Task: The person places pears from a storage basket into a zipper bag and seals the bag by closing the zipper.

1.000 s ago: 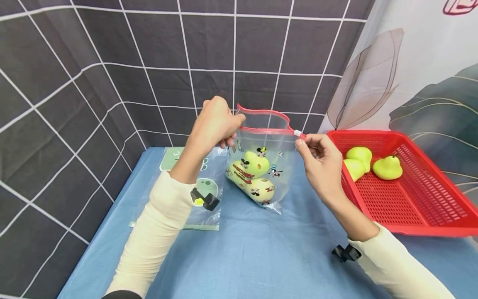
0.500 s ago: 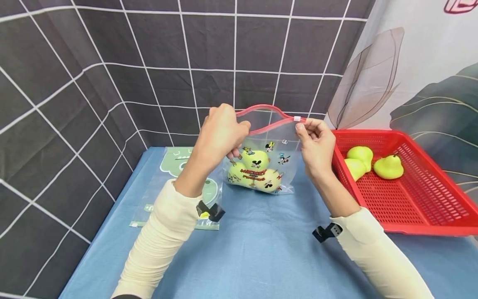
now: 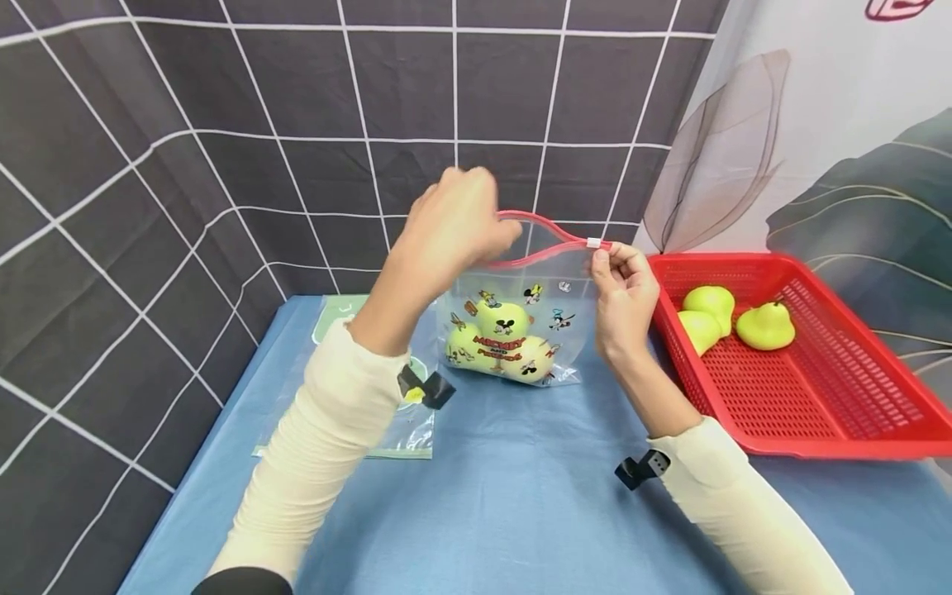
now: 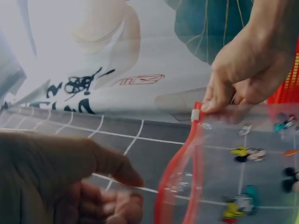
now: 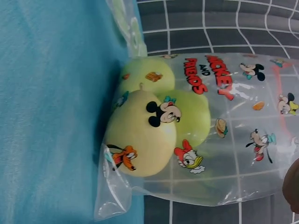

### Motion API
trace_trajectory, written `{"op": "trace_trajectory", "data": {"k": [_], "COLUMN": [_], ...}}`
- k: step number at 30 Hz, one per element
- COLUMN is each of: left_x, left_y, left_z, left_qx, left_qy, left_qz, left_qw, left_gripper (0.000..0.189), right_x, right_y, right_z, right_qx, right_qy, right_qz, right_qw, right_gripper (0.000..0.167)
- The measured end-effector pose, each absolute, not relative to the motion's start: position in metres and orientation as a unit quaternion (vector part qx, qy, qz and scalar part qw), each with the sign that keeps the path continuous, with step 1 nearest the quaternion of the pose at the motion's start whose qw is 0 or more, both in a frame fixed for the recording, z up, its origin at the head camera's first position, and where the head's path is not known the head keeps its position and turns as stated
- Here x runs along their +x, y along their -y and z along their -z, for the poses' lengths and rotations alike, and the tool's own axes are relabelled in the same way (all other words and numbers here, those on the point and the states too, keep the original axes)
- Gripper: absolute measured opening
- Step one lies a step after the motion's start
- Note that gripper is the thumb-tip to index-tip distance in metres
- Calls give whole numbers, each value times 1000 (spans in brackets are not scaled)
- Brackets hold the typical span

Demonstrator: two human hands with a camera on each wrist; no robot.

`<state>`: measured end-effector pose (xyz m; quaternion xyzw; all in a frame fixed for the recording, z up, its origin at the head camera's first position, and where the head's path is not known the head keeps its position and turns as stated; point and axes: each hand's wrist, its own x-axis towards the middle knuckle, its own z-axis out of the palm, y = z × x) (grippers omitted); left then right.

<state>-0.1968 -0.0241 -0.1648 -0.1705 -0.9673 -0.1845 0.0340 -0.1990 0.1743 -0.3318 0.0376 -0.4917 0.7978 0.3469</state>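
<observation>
A clear slider bag [image 3: 568, 339] with a red zip rim and cartoon prints stands on the blue cloth, its mouth partly parted. Several yellow-green pears [image 5: 140, 135] fill its bottom. My right hand [image 3: 623, 297] pinches the rim's right corner, beside the white slider [image 3: 593, 243]. Above the left part of the mouth is my left hand [image 3: 461, 219]. In the left wrist view, that hand's fingers [image 4: 117, 205] are loosely bent, thumb apart from them, with nothing between and a gap to the red rim. The rim's left end is hidden behind it in the head view.
A red perforated basket [image 3: 855, 446] with several pears [image 3: 766, 326] sits at the right. Another clear bag [image 3: 405, 442] with a green print lies flat at the left, partly under my left arm. A dark grid-patterned curtain [image 3: 506, 91] rises behind.
My left hand has let go of the bag's rim and risen. The bag first swung round to face front and settled on the cloth; my right hand still pinches its corner.
</observation>
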Motion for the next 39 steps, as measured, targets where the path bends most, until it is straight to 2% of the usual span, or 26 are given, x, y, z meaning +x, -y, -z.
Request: {"op": "trace_trajectory", "data": {"k": [2, 5, 9, 15, 23, 39], "left_x": [-208, -225, -242, -255, -266, -260], "left_y": [15, -1, -27, -55, -63, -71], "left_z": [157, 149, 146, 147, 154, 161], "left_qx": [-265, -405, -494, -512, -539, -578], "left_qy": [950, 904, 864, 858, 841, 814], "left_qz": [158, 131, 100, 25, -17, -35], "left_qw": [53, 41, 4, -22, -43, -48], "left_gripper": [19, 16, 16, 18, 23, 31], "right_x": [-199, -200, -202, -199, -193, -188], "right_y": [-172, -169, -166, -167, -168, -172], "right_z": [333, 335, 337, 338, 336, 333], "right_qx": [47, 61, 69, 66, 78, 96], "right_qy": [482, 462, 430, 426, 415, 400], "right_qz": [-801, -811, -825, -824, -833, -843], "right_qw": [351, 354, 360, 367, 356, 346], "right_gripper": [24, 25, 26, 32, 32, 31]}}
